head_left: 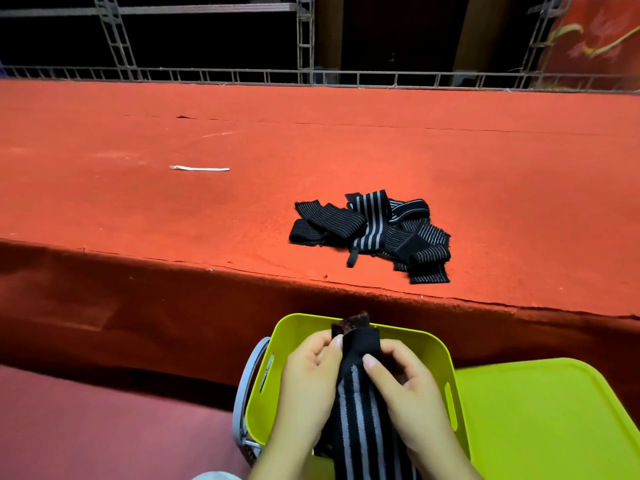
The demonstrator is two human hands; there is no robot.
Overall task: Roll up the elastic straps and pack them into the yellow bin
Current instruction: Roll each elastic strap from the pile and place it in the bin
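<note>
While both your hands pinch the strap (360, 393) over the yellow bin (408, 344), left hand (308, 379) and right hand (401, 386) flank its far end; its length runs toward you. Roll from there. Bin contents possibly hidden. Pile (374, 230) lies ahead.

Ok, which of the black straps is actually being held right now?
The grey-striped strap over the yellow bin, pinched near its top end by the left hand and right hand. The others lie in a pile on the red platform.
</note>
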